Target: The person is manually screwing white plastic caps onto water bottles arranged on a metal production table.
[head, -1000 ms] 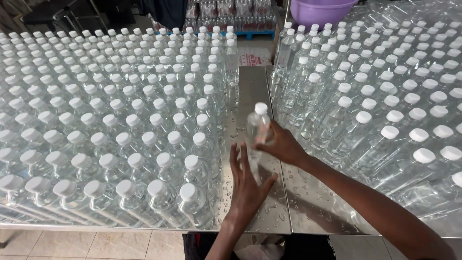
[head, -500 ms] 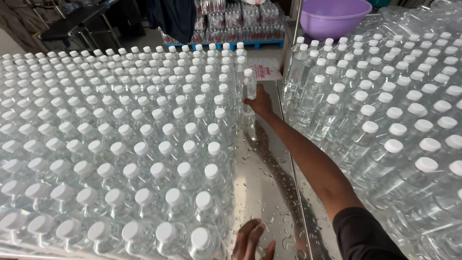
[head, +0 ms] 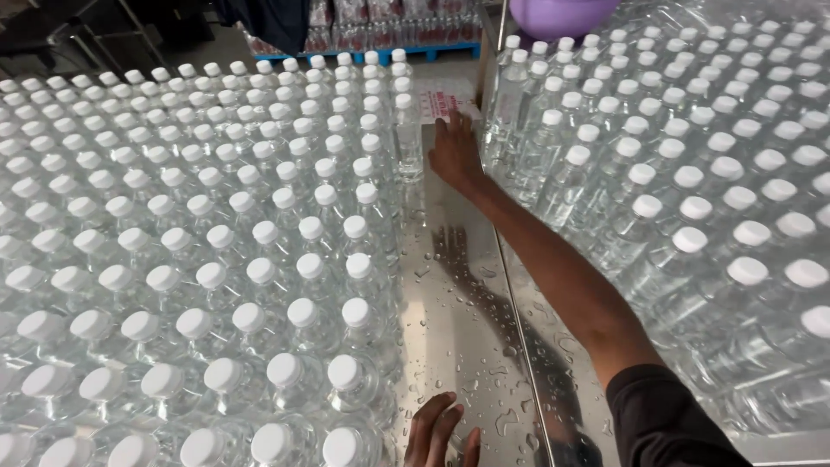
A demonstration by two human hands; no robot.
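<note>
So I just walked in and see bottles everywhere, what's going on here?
A person is reaching the right hand across a wet metal table, beside a clear capped bottle at the edge of a big block of bottles. The left hand rests flat on the table. More bottles stand to the right.

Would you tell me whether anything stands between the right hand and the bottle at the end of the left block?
Nothing visible does. The right hand is right beside the clear bottle at the block's edge; whether they touch, I cannot tell. Only wet steel table lies around them. The left hand rests flat on the near edge.
</note>
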